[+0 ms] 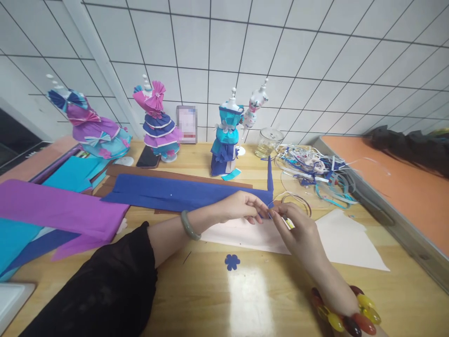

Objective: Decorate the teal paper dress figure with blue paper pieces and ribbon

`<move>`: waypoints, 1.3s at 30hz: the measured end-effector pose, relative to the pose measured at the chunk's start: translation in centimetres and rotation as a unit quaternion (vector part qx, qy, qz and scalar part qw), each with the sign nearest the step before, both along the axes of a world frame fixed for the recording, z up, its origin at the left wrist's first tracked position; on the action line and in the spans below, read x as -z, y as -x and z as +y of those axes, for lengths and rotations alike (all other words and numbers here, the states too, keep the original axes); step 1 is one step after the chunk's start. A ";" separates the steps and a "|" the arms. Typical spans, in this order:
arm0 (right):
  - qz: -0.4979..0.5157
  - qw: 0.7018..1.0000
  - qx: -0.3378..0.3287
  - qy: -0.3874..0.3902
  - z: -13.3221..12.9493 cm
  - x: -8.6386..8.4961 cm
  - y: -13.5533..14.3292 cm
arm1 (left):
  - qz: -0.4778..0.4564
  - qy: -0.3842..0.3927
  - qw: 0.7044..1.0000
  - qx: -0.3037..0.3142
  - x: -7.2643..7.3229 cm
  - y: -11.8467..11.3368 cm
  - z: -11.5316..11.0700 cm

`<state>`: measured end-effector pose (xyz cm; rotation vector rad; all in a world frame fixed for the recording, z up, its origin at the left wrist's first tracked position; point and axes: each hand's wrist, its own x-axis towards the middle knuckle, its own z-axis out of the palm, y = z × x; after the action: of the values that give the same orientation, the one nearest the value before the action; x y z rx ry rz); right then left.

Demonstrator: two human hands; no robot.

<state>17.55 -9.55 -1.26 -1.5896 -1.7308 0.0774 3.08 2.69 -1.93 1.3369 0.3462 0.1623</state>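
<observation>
My left hand [245,207], with a green bangle [190,225] on its wrist, meets my right hand [298,225] at the fingertips. Both pinch at the same spot over the sheets. Something thin and dark shows between the fingertips, too small to name. A small yellow thing [289,223] peeks out by my right palm; its kind is hidden. Under the hands lies a pale pink sheet [238,234], with a long dark blue sheet [175,193] behind it. A dark blue flower cutout [232,262] rests on the table nearer to me.
Miniature dress forms [226,135] in crepe-like dresses stand along the tiled wall. Tangled ribbons [312,164] lie back right beside a glass cup [268,142]. Purple sheets [63,208] and turquoise sheets [72,173] cover the left side. A raised ledge [379,215] bounds the right.
</observation>
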 end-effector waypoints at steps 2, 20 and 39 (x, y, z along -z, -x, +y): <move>0.006 1.000 0.003 -0.008 0.0 0.0 0.1 | 0.006 0.040 0.999 0.002 0.0 0.1 0.1; 0.147 0.986 0.052 0.064 -0.1 0.0 0.2 | 0.015 -0.044 0.998 -0.048 -0.7 0.2 -0.4; 0.031 0.999 0.001 -0.005 0.0 -0.1 0.5 | 0.031 -0.058 0.996 -0.065 -1.0 0.1 -0.5</move>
<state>17.02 -9.51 -1.17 -1.5654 -1.6780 0.1156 3.01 2.20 -0.89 1.4359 0.4819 0.2531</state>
